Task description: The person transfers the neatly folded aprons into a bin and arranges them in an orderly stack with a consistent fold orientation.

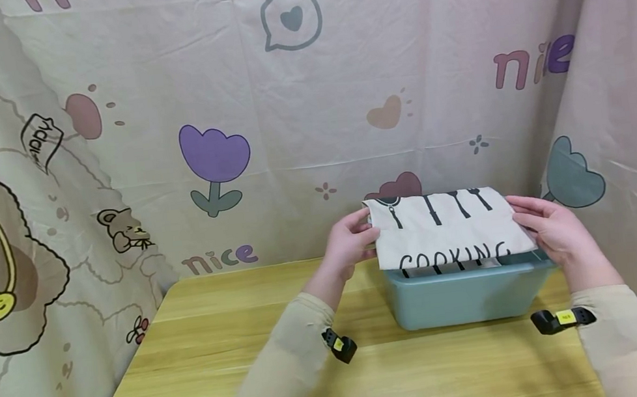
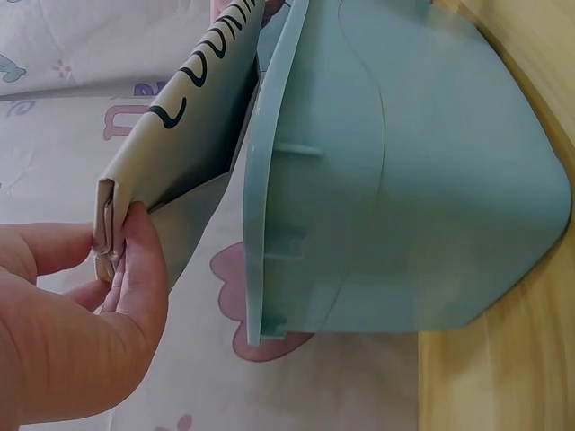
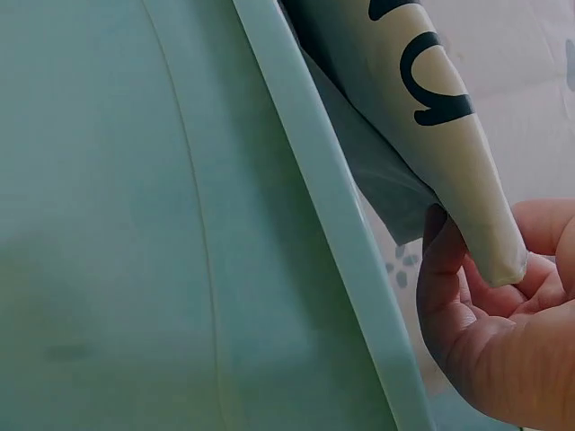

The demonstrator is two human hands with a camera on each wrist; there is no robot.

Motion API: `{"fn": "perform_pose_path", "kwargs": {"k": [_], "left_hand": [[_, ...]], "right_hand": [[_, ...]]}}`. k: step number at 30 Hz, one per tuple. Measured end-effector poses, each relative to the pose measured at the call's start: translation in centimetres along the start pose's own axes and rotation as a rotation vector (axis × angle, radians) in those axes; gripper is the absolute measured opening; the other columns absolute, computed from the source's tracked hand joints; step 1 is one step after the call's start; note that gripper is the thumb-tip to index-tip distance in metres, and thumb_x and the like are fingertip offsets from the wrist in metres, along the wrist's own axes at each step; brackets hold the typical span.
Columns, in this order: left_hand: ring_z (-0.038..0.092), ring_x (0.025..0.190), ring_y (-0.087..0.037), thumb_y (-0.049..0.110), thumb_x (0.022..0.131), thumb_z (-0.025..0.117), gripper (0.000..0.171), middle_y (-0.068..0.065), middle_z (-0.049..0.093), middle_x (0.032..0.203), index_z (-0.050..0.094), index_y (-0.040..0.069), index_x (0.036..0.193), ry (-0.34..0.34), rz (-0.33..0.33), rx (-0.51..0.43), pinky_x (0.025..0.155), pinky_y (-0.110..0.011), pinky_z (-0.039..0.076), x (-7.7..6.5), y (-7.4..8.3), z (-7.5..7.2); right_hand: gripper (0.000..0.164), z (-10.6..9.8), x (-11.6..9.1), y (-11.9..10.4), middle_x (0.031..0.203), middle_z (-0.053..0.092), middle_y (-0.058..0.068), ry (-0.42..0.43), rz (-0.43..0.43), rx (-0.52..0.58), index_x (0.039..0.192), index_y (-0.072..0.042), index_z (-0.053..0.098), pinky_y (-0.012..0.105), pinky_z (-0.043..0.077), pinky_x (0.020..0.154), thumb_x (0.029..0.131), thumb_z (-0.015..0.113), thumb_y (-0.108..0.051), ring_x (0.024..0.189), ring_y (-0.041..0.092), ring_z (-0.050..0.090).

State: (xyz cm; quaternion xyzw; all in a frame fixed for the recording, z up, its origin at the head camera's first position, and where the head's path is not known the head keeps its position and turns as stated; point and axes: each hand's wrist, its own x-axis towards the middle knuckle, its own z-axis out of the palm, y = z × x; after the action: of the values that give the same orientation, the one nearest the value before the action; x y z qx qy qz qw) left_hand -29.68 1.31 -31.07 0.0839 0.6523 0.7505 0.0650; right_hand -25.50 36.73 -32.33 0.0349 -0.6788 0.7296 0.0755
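A folded white cloth (image 1: pixel 442 227), printed in black with kitchen utensils and the word COOKING, is held over a blue-green plastic bin (image 1: pixel 471 296). My left hand (image 1: pixel 349 239) pinches its left edge between thumb and fingers. In the left wrist view, several layers of the fold show at the left hand (image 2: pixel 90 314), above the bin's rim (image 2: pixel 260 206). At the other end, my right hand (image 1: pixel 558 227) pinches the right edge. The right wrist view has the thumb of the right hand (image 3: pixel 503 332) under the fold, just outside the rim. The cloth hides most of the bin's inside.
The bin stands on a wood-grain table (image 1: pixel 240 338), toward its back right. A patterned curtain (image 1: pixel 296 109) hangs behind the table and along both sides. Each sleeve carries a small black wrist camera (image 1: pixel 340 345).
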Motion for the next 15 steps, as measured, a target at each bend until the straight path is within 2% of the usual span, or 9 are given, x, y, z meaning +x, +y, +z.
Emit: {"fn": "perform_pose_path", "kwargs": {"k": [11, 13, 15], "left_hand": [[0.060, 0.085, -0.017, -0.005, 0.090, 0.066, 0.051, -0.009, 0.058, 0.101, 0.059, 0.008, 0.138, 0.010, -0.013, 0.032, 0.072, -0.040, 0.059, 1.1, -0.5, 1.8], [0.061, 0.085, -0.018, -0.005, 0.090, 0.066, 0.050, -0.010, 0.058, 0.101, 0.059, 0.007, 0.138, 0.011, -0.016, 0.039, 0.072, -0.039, 0.059, 1.3, -0.6, 2.0], [0.062, 0.088, -0.020, -0.006, 0.090, 0.066, 0.050, -0.011, 0.059, 0.104, 0.058, 0.006, 0.138, 0.004, -0.020, 0.050, 0.073, -0.040, 0.059, 1.4, -0.6, 2.0]], "right_hand": [[0.028, -1.5, 0.5, -0.1, 0.091, 0.068, -0.019, 0.060, 0.052, -0.135, 0.105, -0.033, 0.069, 0.017, 0.054, 0.068, 0.098, 0.060, -0.007, 0.081, 0.000, 0.063], [0.026, -1.6, 0.7, 0.0, 0.090, 0.067, -0.022, 0.072, 0.052, -0.196, 0.112, -0.030, 0.068, 0.016, 0.054, 0.069, 0.099, 0.059, -0.009, 0.081, -0.002, 0.062], [0.029, -1.6, 0.9, 0.1, 0.092, 0.064, -0.024, 0.089, 0.051, -0.289, 0.127, -0.022, 0.064, 0.015, 0.053, 0.071, 0.101, 0.057, -0.012, 0.082, -0.003, 0.061]]}}
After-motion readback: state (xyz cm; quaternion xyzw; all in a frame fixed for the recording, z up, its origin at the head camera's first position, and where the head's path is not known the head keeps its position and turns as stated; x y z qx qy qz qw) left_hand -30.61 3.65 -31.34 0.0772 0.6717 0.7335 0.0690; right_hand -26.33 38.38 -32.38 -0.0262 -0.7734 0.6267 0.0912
